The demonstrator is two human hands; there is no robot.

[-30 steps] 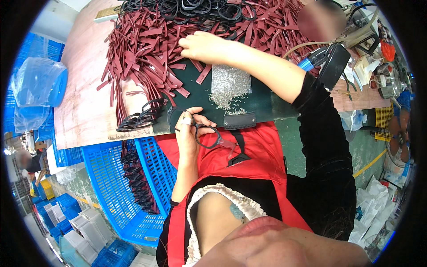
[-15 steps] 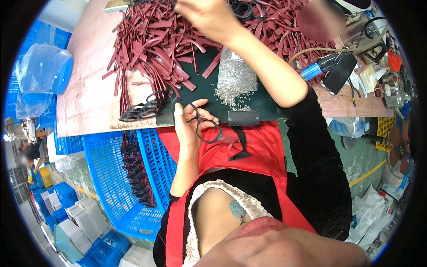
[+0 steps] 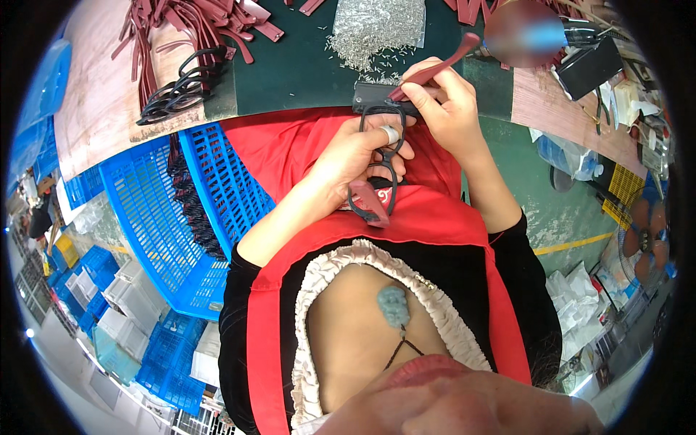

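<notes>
My left hand (image 3: 355, 156), with a white wrap on one finger, grips a black eyeglass frame (image 3: 386, 154) above my red apron. A maroon temple arm (image 3: 371, 205) shows at the frame's lower end. My right hand (image 3: 451, 105) pinches another maroon temple arm (image 3: 438, 69), its narrow end meeting the frame's upper end beside a small black block (image 3: 368, 96) at the table edge. Whether that joint is engaged, I cannot tell. Beyond the block, tiny silver screw-like pieces (image 3: 370, 36) spill from a clear bag.
Black frames (image 3: 174, 94) stand in a row at the table's left, near heaped maroon temple arms (image 3: 181, 22). A blue basket (image 3: 145, 203) holding frames sits below. At right lie a black phone-like slab (image 3: 591, 69) and a standing fan (image 3: 645, 239).
My right hand has come back from the far heap to the frame, now holding a maroon temple arm. My left hand has brought the frame rightward to the black block. The view has shifted.
</notes>
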